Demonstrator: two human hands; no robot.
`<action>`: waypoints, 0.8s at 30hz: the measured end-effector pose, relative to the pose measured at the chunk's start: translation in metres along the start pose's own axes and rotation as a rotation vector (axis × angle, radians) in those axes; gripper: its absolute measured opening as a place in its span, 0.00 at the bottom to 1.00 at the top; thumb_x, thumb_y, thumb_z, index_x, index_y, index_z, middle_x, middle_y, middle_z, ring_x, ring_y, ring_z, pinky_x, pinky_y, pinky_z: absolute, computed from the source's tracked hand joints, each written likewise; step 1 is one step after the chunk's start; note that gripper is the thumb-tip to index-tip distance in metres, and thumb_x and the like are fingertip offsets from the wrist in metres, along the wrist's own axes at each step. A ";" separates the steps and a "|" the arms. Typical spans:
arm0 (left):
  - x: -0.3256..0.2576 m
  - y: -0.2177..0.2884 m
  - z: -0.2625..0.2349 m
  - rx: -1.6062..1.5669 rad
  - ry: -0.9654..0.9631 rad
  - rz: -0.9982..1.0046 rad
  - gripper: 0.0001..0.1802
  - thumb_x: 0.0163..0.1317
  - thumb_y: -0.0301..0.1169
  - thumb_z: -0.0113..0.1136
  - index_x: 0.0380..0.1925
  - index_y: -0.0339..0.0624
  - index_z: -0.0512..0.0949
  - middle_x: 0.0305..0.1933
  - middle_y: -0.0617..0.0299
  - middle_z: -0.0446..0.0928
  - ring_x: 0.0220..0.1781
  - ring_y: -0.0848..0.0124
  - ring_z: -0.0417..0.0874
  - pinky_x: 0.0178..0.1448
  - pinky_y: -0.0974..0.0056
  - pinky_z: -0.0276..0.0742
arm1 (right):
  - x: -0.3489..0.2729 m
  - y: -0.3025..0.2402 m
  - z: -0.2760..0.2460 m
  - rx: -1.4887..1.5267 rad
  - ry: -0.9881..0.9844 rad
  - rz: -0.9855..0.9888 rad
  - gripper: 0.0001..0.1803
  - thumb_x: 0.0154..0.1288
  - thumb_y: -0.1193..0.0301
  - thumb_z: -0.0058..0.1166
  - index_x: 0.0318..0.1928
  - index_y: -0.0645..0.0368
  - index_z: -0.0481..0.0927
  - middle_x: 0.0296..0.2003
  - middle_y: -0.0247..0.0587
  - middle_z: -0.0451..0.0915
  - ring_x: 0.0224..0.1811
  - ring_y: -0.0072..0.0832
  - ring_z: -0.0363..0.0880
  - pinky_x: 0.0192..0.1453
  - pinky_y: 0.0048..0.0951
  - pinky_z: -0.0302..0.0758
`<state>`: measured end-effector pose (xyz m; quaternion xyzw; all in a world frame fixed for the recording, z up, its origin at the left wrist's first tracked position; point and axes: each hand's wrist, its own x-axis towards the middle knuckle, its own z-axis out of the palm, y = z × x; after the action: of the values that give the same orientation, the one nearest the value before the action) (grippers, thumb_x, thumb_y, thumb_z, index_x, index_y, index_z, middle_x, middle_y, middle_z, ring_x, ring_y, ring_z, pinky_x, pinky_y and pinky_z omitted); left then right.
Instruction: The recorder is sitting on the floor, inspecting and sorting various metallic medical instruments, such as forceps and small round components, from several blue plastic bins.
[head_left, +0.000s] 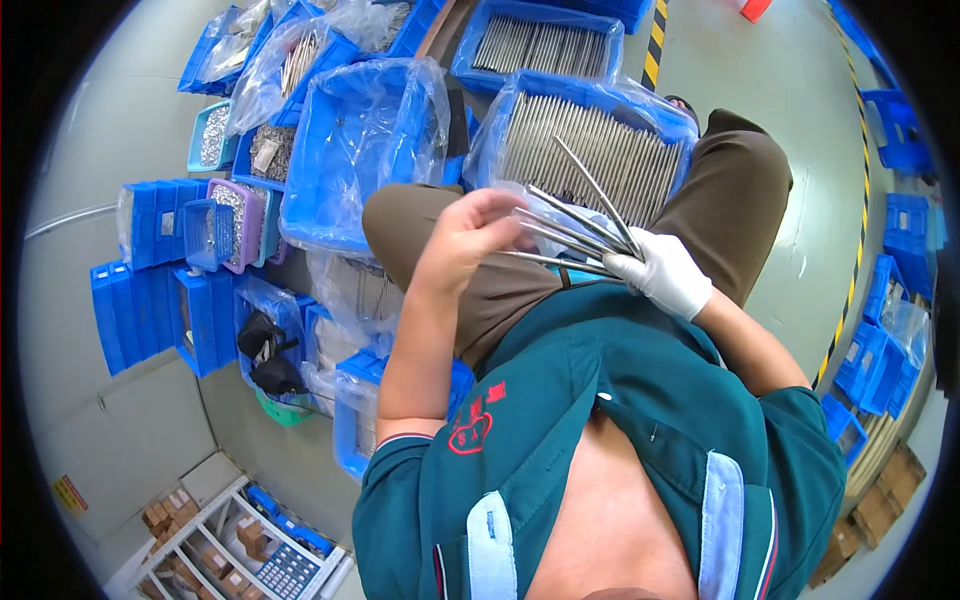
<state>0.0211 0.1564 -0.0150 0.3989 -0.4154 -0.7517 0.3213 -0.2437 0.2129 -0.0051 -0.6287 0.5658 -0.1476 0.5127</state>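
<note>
Several thin metal rods (583,222) fan out from my right hand (664,274), which wears a white glove and is closed round their near ends. One rod points away from me, apart from the rest; the others slant toward my left hand (472,238). That hand is bare, with its fingers curved at the far tips of the rods. Motion smears the fingers, so whether they grip a rod does not show. Just beyond, between my knees, a blue bin (688,165) lined with clear plastic holds a dense row of similar metal rods.
Left of that bin stands a plastic-lined blue bin (290,205). Another blue bin of rods (460,75) is farther off. Small tubs of metal parts (216,135), stacked blue bins (125,325) and a shelf with a calculator (287,572) lie left. Striped floor tape (866,200) runs along the right.
</note>
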 end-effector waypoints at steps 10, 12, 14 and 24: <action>-0.009 0.009 -0.014 0.139 0.146 0.125 0.13 0.64 0.33 0.56 0.42 0.34 0.74 0.34 0.58 0.79 0.35 0.70 0.82 0.42 0.68 0.77 | 0.000 0.005 -0.004 0.296 -0.138 0.189 0.19 0.63 0.58 0.53 0.48 0.60 0.77 0.21 0.35 0.74 0.20 0.20 0.70 0.28 0.23 0.69; -0.016 0.021 -0.038 0.108 0.297 0.119 0.16 0.65 0.39 0.53 0.42 0.37 0.73 0.34 0.57 0.79 0.36 0.67 0.82 0.43 0.67 0.78 | -0.003 0.007 -0.009 0.204 -0.111 0.174 0.20 0.64 0.58 0.52 0.48 0.59 0.76 0.20 0.35 0.73 0.19 0.19 0.69 0.27 0.23 0.68; -0.012 0.019 -0.030 0.068 0.302 0.154 0.16 0.66 0.39 0.53 0.43 0.37 0.73 0.34 0.58 0.79 0.36 0.67 0.83 0.42 0.67 0.78 | -0.002 0.011 -0.008 0.180 -0.140 0.205 0.22 0.64 0.57 0.51 0.51 0.59 0.74 0.20 0.34 0.73 0.19 0.19 0.69 0.27 0.23 0.68; -0.007 -0.018 0.011 -0.110 0.218 0.106 0.15 0.65 0.37 0.54 0.46 0.38 0.72 0.37 0.52 0.78 0.28 0.70 0.82 0.33 0.70 0.78 | 0.000 0.009 0.001 0.269 -0.180 0.360 0.19 0.64 0.52 0.50 0.35 0.57 0.74 0.17 0.32 0.71 0.17 0.17 0.68 0.23 0.23 0.66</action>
<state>0.0119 0.1742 -0.0243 0.4373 -0.3568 -0.7075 0.4253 -0.2485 0.2151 -0.0125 -0.4544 0.5957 -0.0713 0.6584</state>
